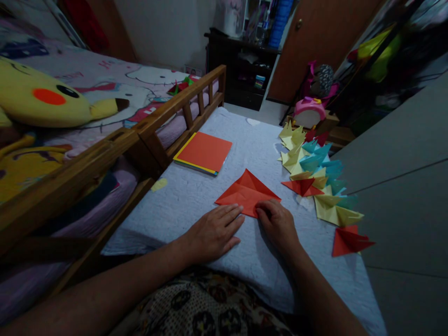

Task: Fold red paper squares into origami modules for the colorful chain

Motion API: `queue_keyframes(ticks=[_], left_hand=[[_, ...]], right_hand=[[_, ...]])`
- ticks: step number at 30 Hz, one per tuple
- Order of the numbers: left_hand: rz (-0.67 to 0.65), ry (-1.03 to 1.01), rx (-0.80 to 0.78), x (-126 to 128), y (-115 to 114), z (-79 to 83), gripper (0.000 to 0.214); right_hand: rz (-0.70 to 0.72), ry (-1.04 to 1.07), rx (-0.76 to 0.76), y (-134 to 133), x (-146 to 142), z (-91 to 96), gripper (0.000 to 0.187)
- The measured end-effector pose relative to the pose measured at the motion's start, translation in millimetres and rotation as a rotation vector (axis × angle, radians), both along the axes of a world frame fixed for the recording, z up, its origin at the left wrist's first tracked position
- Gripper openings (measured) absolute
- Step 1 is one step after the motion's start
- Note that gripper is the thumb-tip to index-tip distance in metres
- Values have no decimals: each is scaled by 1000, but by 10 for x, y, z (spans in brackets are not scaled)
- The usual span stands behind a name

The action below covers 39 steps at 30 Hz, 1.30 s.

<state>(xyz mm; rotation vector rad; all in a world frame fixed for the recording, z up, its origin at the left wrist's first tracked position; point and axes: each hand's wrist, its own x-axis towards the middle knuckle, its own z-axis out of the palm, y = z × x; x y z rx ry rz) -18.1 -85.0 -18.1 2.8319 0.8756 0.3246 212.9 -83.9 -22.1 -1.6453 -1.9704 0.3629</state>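
A folded sheet of red origami paper [249, 191] lies on the pale blue cloth in front of me, its peak pointing away and crease lines across it. My left hand [219, 229] lies flat with fingers stretched out, the fingertips on the paper's near left edge. At the near right edge, my right hand [278, 220] has its thumb and fingers pinched on the paper. Farther left sits a stack of square coloured paper [206, 151], orange-red on top with yellow showing at its edge.
Several folded paper figures in yellow, blue and red [315, 163] line the right side of the surface. A red folded figure [351, 241] lies nearest me there. A wooden bed rail [147, 123] borders the left, with a yellow plush toy [42, 98] beyond.
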Motion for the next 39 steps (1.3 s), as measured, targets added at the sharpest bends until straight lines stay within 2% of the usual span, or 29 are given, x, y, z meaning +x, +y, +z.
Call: queue_keyframes(ticks=[7,17,26,30,39], left_hand=[[8,27,-18,23,6,10,57],[12,37,-6,26,40,0,64],[21,35,-1,33,51,1,65],[9,49,5,22,52,-19,64],[6,32,31,27,51,-17,63]], right_hand=[[-9,-91,62,-56,-32,-13,22],[70,-165,174,-139,69,85,22],[113,-197,155,-124,82,62,24],[117,-283,134,-160,41,108,24],[195,-495,105,-362,-10,115,50]])
